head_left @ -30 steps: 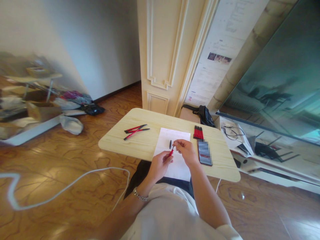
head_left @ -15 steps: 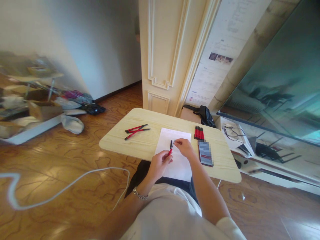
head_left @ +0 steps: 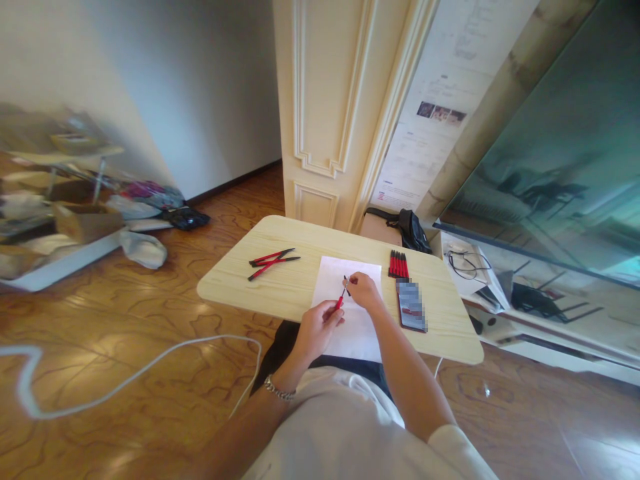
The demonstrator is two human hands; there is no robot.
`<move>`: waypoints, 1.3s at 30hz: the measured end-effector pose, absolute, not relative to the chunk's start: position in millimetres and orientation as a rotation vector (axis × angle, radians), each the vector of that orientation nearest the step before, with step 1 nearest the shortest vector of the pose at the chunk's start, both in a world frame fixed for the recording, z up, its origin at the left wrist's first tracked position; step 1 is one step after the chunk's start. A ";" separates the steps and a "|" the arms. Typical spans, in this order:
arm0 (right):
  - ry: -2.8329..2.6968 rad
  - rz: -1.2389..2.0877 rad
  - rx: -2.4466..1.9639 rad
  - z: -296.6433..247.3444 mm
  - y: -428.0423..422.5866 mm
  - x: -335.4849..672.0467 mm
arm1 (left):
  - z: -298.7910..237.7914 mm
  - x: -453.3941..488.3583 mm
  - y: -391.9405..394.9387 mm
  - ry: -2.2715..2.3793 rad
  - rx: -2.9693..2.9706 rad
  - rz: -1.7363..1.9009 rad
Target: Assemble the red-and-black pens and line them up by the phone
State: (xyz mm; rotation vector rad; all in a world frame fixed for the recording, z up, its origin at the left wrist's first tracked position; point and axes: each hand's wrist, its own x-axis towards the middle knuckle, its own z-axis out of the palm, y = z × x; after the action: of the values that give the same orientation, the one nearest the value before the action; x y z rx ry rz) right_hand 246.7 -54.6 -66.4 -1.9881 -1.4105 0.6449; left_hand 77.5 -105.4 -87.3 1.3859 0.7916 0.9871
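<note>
Over a sheet of white paper (head_left: 353, 333), my left hand (head_left: 319, 327) is closed round the red barrel of a pen (head_left: 339, 303). A thin refill (head_left: 345, 288) juts from the barrel's upper end, away from me. My right hand (head_left: 364, 289) is pinched close by the refill's tip, with a small black pen part (head_left: 349, 293) at its fingertips, partly hidden by them. Left of the paper lie a few red and black pens (head_left: 273, 260), some crossing. To the right, several more pens (head_left: 399, 264) lie side by side in a row.
A phone (head_left: 412, 305) lies below the pen row on the light wooden table (head_left: 235, 280). A black bag (head_left: 413, 230) sits behind the table's right side. A white cable (head_left: 150, 373) runs over the floor at left. A large screen (head_left: 560, 153) stands at right.
My right hand has shifted slightly away from me. The black pen part, which lay on the paper beside the refill, is now at its fingertips. My left hand keeps its grip on the barrel.
</note>
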 end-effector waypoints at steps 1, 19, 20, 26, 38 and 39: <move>-1.331 0.722 -1.858 -65.3 -57.8 250.5 | -86.5 77.6 -106.0 0.787 1.386 0.980; -0.782 0.941 -1.086 -1.9 -100.1 250.0 | -76.8 84.2 -116.6 0.801 1.484 0.954; -0.786 0.939 -1.089 -2.0 -100.2 249.2 | -76.9 84.3 -116.6 0.803 1.487 0.956; -0.853 0.938 -1.127 -2.9 -101.3 247.1 | -77.2 83.9 -116.4 0.804 1.500 0.948; -1.063 1.001 -1.222 -25.3 -115.5 239.8 | -70.9 82.1 -117.2 0.805 1.478 0.925; -1.062 1.003 -1.218 -26.3 -116.1 239.8 | -70.9 82.2 -117.4 0.804 1.480 0.925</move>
State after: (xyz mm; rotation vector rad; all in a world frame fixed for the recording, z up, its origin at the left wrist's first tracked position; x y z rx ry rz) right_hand 239.8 -116.1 -26.3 -1.2181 -1.0624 1.0026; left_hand 82.2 -117.4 -70.9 1.4796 0.8043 0.9248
